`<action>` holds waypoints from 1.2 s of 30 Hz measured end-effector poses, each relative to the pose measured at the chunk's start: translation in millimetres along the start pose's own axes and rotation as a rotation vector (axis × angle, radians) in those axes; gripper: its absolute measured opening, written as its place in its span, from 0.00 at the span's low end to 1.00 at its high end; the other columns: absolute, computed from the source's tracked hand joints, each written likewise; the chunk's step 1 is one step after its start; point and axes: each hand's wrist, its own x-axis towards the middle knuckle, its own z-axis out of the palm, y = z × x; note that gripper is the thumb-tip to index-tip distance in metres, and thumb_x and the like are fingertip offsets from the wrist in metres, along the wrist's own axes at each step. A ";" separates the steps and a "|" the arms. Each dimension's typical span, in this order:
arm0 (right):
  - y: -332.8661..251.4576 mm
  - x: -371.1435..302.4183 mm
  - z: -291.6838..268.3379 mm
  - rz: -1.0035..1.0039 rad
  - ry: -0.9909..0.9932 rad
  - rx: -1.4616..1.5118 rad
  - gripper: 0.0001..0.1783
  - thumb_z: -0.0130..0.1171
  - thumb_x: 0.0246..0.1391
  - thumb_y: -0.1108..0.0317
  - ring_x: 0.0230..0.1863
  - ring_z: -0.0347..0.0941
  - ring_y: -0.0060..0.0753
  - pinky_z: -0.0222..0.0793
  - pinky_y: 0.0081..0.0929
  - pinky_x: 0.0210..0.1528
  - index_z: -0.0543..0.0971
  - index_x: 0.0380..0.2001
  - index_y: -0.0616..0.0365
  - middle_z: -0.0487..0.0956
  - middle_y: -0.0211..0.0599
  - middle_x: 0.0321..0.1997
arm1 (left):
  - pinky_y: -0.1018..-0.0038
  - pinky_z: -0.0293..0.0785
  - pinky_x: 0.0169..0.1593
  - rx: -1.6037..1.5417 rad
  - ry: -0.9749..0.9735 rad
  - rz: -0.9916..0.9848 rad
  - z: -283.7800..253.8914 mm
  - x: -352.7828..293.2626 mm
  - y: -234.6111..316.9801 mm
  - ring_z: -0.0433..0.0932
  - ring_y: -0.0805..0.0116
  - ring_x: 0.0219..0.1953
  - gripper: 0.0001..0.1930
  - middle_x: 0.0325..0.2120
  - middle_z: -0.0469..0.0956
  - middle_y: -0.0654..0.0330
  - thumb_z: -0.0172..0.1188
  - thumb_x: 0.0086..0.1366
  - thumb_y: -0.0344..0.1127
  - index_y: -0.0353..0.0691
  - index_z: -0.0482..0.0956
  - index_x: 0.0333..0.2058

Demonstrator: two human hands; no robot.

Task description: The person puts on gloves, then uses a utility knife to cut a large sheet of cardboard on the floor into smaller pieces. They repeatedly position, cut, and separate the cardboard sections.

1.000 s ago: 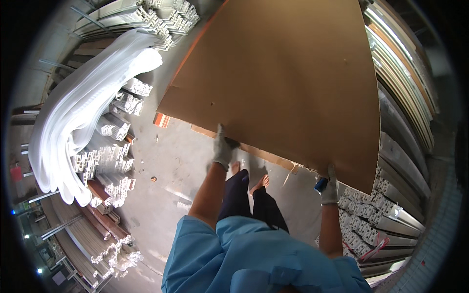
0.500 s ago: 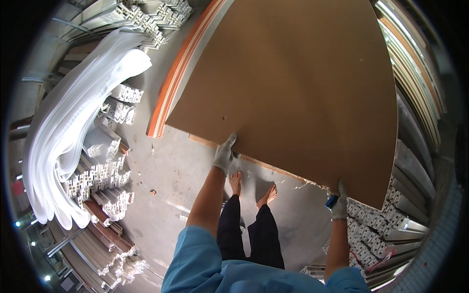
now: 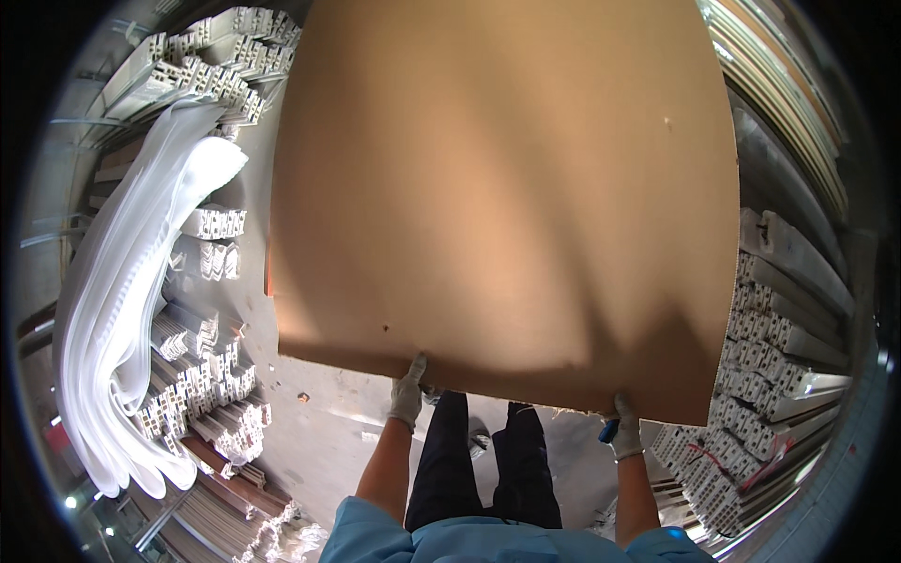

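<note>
A large brown cardboard sheet [image 3: 497, 206] fills the middle of the view, its near edge toward me. My gloved left hand [image 3: 406, 394] grips that edge left of centre, thumb on top and fingers underneath, hidden. Near the right corner my gloved right hand [image 3: 627, 432] holds the same edge, thumb on the upper face. A small blue object [image 3: 608, 432] shows at the right hand's inner side; its kind cannot be made out. The near edge looks ragged close to the right hand. A broad shadow falls across the sheet.
White translucent plastic wrap [image 3: 122, 310] hangs over stacked profiles at left. More white hollow profiles [image 3: 192, 394] lie below it. At right, long profiles [image 3: 741, 413] are piled with their ends toward me. A sliver of orange [image 3: 269, 277] shows beside the sheet's left edge.
The cardboard has turned, its left corner coming nearer and its near edge now almost level. It covers most of the orange-striped panel and my feet. Both hands keep hold and have moved nearer me.
</note>
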 end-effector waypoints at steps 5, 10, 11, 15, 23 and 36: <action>39.2 -21.5 -37.5 0.124 0.037 -0.034 0.15 0.67 0.54 0.59 0.28 0.73 0.20 0.71 0.19 0.27 0.76 0.41 0.51 0.77 0.26 0.33 | 0.77 0.64 0.20 0.094 -0.003 -0.076 -31.3 -25.8 -29.1 0.68 0.75 0.16 0.15 0.21 0.74 0.66 0.66 0.61 0.48 0.44 0.78 0.36; 91.5 -28.7 -67.2 0.204 0.026 -0.100 0.15 0.63 0.56 0.57 0.28 0.72 0.18 0.67 0.19 0.27 0.75 0.41 0.52 0.76 0.23 0.32 | 0.78 0.62 0.19 0.226 0.033 -0.177 -60.2 -36.4 -57.3 0.68 0.75 0.16 0.14 0.16 0.69 0.66 0.62 0.63 0.49 0.45 0.77 0.34; 100.4 -24.0 -72.5 0.239 0.033 -0.119 0.14 0.63 0.56 0.57 0.25 0.70 0.18 0.66 0.18 0.24 0.75 0.40 0.51 0.75 0.22 0.31 | 0.78 0.62 0.19 0.238 0.030 -0.173 -63.2 -31.7 -65.8 0.68 0.76 0.17 0.15 0.16 0.69 0.66 0.62 0.63 0.50 0.44 0.77 0.34; 130.7 11.4 -81.2 0.208 0.029 -0.144 0.10 0.62 0.56 0.58 0.22 0.69 0.17 0.63 0.18 0.21 0.76 0.37 0.49 0.75 0.21 0.28 | 0.77 0.62 0.18 0.319 0.118 -0.127 -68.5 5.6 -91.0 0.69 0.76 0.17 0.16 0.17 0.70 0.66 0.62 0.63 0.50 0.43 0.76 0.36; 138.5 151.5 -36.4 0.037 -0.008 -0.126 0.13 0.65 0.55 0.56 0.18 0.67 0.16 0.65 0.16 0.19 0.76 0.35 0.50 0.73 0.23 0.24 | 0.78 0.65 0.19 0.174 0.088 0.014 -20.4 130.3 -96.1 0.69 0.76 0.18 0.18 0.24 0.76 0.64 0.63 0.62 0.49 0.40 0.78 0.40; 192.3 406.2 29.6 0.018 -0.093 -0.156 0.16 0.67 0.53 0.55 0.17 0.69 0.19 0.68 0.19 0.17 0.77 0.38 0.51 0.76 0.27 0.26 | 0.75 0.71 0.22 0.130 -0.003 0.048 10.9 371.9 -149.4 0.74 0.71 0.19 0.23 0.24 0.77 0.62 0.62 0.62 0.55 0.38 0.80 0.39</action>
